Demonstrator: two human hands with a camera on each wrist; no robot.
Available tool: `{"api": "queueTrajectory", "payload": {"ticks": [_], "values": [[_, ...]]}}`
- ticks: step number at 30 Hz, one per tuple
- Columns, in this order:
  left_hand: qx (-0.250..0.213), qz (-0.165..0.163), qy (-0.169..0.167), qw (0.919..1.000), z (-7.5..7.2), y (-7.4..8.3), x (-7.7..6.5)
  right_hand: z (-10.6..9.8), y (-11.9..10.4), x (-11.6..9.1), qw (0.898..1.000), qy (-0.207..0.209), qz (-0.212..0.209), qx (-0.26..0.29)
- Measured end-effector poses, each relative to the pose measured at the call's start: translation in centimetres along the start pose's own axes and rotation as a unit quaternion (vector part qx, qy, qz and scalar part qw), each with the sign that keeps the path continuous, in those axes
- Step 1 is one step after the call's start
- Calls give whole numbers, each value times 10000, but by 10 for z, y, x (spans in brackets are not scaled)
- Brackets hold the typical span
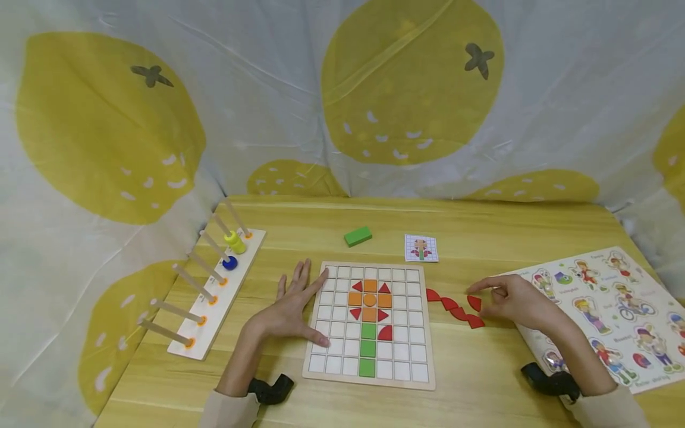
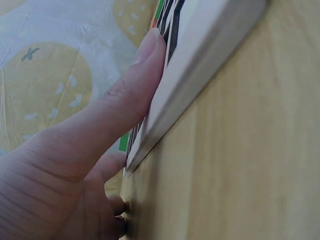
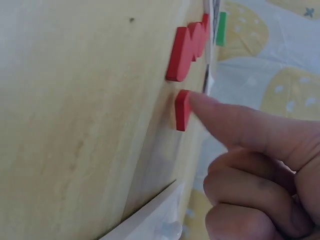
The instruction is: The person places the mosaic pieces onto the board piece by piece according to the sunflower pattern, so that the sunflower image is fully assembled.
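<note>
A wooden grid board (image 1: 428, 362) lies mid-table, bearing orange, green and red pieces in a flower-like pattern. My left hand (image 1: 286, 315) spreads its fingers along the board's left side; the thumb (image 2: 145, 55) rests on the board's edge. To the right of the board, several red quarter-circle pieces (image 1: 448, 304) lie in a row. My right hand (image 1: 516, 300) is beside a separate red quarter-circle piece (image 1: 474, 303), which lies flat on the table. Its index finger and thumb reach either side of that piece, other fingers curled. Whether they touch the piece cannot be told.
A small pattern card (image 1: 421, 248) and a green block (image 1: 358, 236) lie behind the board. At left stands a peg stand (image 1: 214, 315) with yellow and blue beads. A sports picture puzzle board (image 1: 594, 297) lies at right, under the right forearm. A lemon-print cloth (image 1: 278, 107) hangs behind.
</note>
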State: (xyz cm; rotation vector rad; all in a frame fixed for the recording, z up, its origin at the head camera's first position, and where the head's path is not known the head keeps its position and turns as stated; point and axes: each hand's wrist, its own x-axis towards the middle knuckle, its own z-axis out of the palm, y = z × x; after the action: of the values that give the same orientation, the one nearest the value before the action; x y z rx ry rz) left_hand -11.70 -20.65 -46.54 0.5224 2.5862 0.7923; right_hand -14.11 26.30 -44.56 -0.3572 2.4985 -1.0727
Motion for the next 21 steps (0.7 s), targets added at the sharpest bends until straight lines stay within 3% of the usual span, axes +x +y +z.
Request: {"api": "queueTrajectory", "payload": {"ticks": [4, 10, 21], "values": [[-34, 33, -18, 10000, 0, 0, -1, -2, 3, -1, 9994, -245, -150, 197], [-6, -19, -3, 10000, -2, -1, -1, 3, 0, 3, 9993, -11, -290, -241], [1, -1, 14, 10000, 1, -1, 1, 5, -1, 4, 9987, 192, -75, -474]]}}
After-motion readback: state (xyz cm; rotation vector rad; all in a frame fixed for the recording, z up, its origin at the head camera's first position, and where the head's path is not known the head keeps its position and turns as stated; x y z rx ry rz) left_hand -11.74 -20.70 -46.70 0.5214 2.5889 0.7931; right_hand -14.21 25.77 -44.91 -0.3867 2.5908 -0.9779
